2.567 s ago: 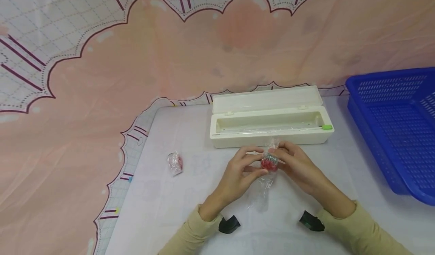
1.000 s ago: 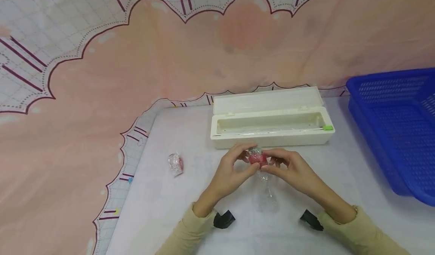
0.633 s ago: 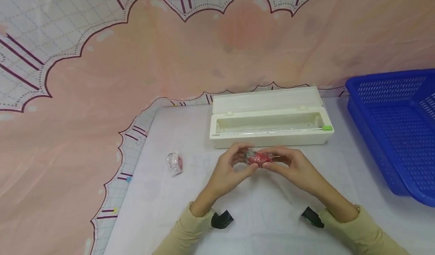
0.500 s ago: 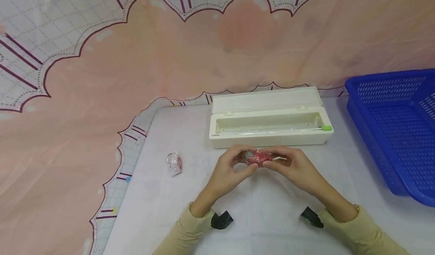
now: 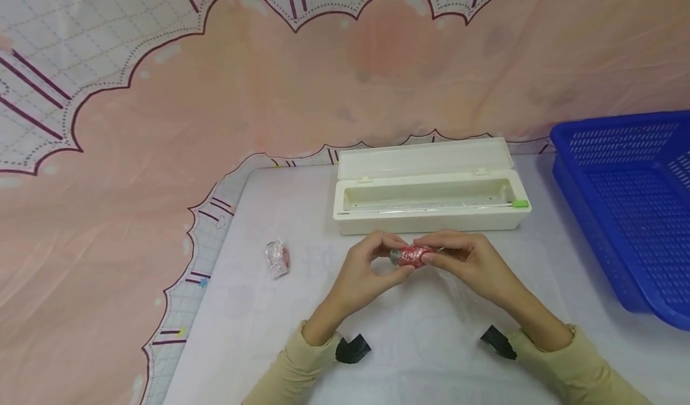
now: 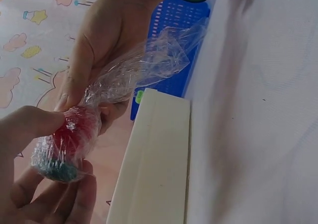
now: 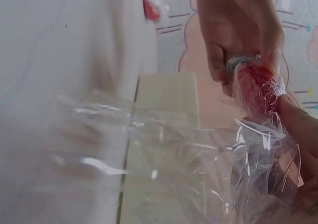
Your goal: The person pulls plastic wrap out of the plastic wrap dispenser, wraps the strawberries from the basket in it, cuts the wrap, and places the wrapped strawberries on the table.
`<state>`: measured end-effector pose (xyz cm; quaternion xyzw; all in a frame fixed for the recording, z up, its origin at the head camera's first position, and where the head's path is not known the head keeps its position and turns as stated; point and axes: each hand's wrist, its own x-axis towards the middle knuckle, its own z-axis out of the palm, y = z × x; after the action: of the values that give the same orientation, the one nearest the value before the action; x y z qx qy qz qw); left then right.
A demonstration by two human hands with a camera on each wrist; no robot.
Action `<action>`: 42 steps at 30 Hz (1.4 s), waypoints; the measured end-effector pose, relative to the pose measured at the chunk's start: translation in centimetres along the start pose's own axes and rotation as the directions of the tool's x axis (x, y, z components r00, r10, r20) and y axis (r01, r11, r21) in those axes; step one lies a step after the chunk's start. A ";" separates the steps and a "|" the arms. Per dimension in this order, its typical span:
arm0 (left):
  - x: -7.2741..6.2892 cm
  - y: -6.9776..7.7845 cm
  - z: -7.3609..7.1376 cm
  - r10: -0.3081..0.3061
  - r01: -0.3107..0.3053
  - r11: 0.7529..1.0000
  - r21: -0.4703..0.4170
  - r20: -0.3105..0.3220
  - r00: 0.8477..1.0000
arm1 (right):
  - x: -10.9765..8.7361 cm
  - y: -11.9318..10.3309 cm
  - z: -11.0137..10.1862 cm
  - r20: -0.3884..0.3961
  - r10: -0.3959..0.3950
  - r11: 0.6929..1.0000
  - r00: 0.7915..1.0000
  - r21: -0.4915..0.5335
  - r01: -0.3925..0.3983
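Observation:
A red strawberry (image 5: 414, 255) with a green end is wrapped in clear plastic film. My left hand (image 5: 363, 273) pinches it between thumb and fingers near the green end, which points left. At the other end, my right hand (image 5: 477, 267) grips the strawberry and the gathered film. A loose tail of film (image 6: 144, 65) streams away from the red end in the left wrist view. That same tail spreads wide below the right hand in the right wrist view. On the table to the left lies another film-wrapped red piece (image 5: 277, 258).
Behind the hands stands a long white cling film dispenser (image 5: 426, 222), lid raised, with a green slider (image 5: 520, 203) at its right end. A blue plastic basket (image 5: 598, 231) sits at the right. Patterned cloth (image 5: 323, 93) covers the background.
The strawberry has turned from upright to lying sideways, its green end now leftward. Its film tail, which hung toward me, now trails off to the right. Both hands have shifted slightly in their grip.

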<state>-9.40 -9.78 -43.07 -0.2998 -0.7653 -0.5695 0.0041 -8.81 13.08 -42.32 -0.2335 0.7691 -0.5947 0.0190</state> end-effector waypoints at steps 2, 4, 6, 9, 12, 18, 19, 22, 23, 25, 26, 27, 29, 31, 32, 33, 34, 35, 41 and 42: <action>0.0 0.0 0.0 0.004 -0.004 0.999 0.035 0.002 1.000 | 0.0 0.0 -0.1 0.001 -0.002 1.000 1.000 -0.014 0.002; 0.0 0.1 0.0 0.004 -0.004 0.996 0.084 -0.002 1.000 | 0.0 0.0 -0.1 0.014 -0.012 1.000 1.000 -0.024 0.012; 0.0 0.3 0.0 0.002 -0.001 0.990 0.143 -0.006 1.000 | 0.1 0.1 0.0 0.029 -0.032 0.999 0.999 -0.037 0.033; 0.0 0.6 0.0 -0.016 0.017 0.978 0.207 -0.008 1.000 | 0.1 0.1 0.1 0.046 -0.056 0.996 0.997 -0.068 0.059; 0.0 0.8 0.1 -0.052 0.052 0.970 0.238 -0.006 0.999 | 0.0 0.2 0.2 0.052 -0.044 0.991 0.998 -0.126 0.050; -0.1 0.8 0.1 -0.120 0.118 0.972 0.205 -0.005 0.993 | 0.0 0.3 -0.3 0.048 0.054 0.977 0.997 -0.208 -0.043; -0.1 0.7 0.1 -0.132 0.130 0.974 0.186 -0.003 0.991 | 0.0 0.3 -0.5 0.043 0.067 0.976 0.997 -0.209 -0.057; -0.1 0.7 0.1 -0.161 0.159 0.979 0.128 0.005 0.987 | 0.0 0.3 -0.9 0.042 0.079 0.978 0.996 -0.197 -0.069; -0.1 0.7 0.1 -0.172 0.171 0.979 0.109 0.002 0.985 | 0.0 0.2 -1.1 0.043 0.083 0.978 0.996 -0.195 -0.073; -0.1 0.8 0.1 -0.194 0.194 0.979 0.067 -0.008 0.981 | 0.0 0.1 -1.4 0.041 0.098 0.978 0.994 -0.189 -0.088; 0.0 0.8 0.1 -0.207 0.208 0.977 0.048 -0.020 0.978 | 0.0 0.0 -1.5 0.033 0.113 0.976 0.993 -0.190 -0.104; 0.0 0.9 0.1 -0.218 0.219 0.975 0.025 -0.034 0.975 | 0.0 -0.2 -1.6 0.025 0.126 0.975 0.992 -0.186 -0.119; 0.1 0.9 0.0 -0.235 0.234 0.972 -0.026 -0.067 0.970 | 0.0 -0.4 -1.9 0.002 0.161 0.970 0.987 -0.184 -0.158; 0.2 1.0 -0.1 -0.245 0.238 0.968 -0.077 -0.100 0.964 | 0.0 -0.6 -2.2 -0.015 0.186 0.966 0.982 -0.181 -0.186; 0.2 1.0 -0.1 -0.247 0.237 0.967 -0.099 -0.116 0.962 | 0.0 -0.7 -2.3 -0.023 0.201 0.962 0.979 -0.187 -0.202; 0.3 1.0 -0.1 -0.246 0.231 0.966 -0.118 -0.130 0.960 | 0.0 -0.7 -2.5 -0.029 0.211 0.959 0.977 -0.187 -0.213; 0.3 1.0 -0.1 -0.246 0.228 0.964 -0.135 -0.145 0.958 | 0.0 -0.7 -2.6 -0.036 0.224 0.954 0.974 -0.197 -0.227; 0.3 1.1 -0.2 -0.248 0.226 0.963 -0.148 -0.158 0.956 | 0.0 -0.7 -2.6 -0.036 0.233 0.953 0.972 -0.190 -0.236; 0.4 1.4 -0.3 -0.268 0.222 0.950 -0.222 -0.209 0.940 | 0.1 0.1 -2.6 0.023 0.243 0.966 0.970 -0.097 -0.240; 0.4 1.3 -0.3 -0.270 0.221 0.949 -0.226 -0.214 0.939 | 0.1 0.2 -2.5 0.040 0.232 0.970 0.972 -0.089 -0.227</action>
<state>-9.16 -9.60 -41.68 -0.1288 -0.7300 -0.6712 -0.0038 -9.69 15.34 -41.81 -0.1585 0.8145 -0.5496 0.0973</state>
